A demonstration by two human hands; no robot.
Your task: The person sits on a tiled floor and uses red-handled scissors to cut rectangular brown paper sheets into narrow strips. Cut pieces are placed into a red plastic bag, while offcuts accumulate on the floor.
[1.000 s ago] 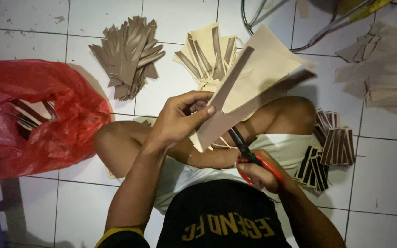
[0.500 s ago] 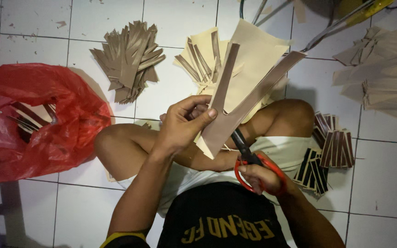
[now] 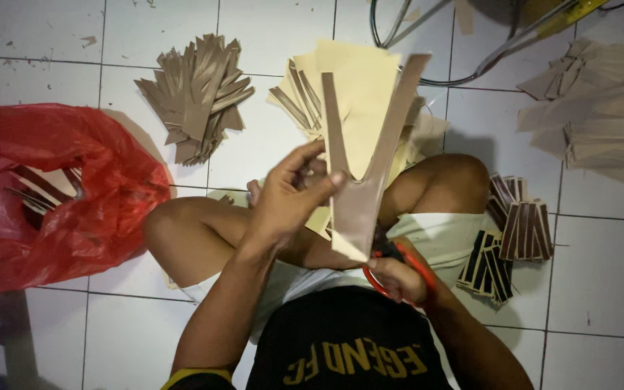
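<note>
Black shirt, yellow lettering – yellow-edged sleeve, light shorts, bare arms.

Tan paper sheet [image 3: 359,202] with a pale yellow back between the hands, red-handled scissors [image 3: 399,263] below, red plastic bag [image 3: 52,188] far left, white floor tiles [image 3: 601,267]

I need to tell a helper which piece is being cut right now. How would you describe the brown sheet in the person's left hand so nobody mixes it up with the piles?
Start at the crumpled red plastic bag on the white tiled floor, then look right to the raised left hand. It holds a tan-brown paper sheet above the crossed legs. Unlike the piled strips, it is slit into a V and lifted off the floor.
</note>
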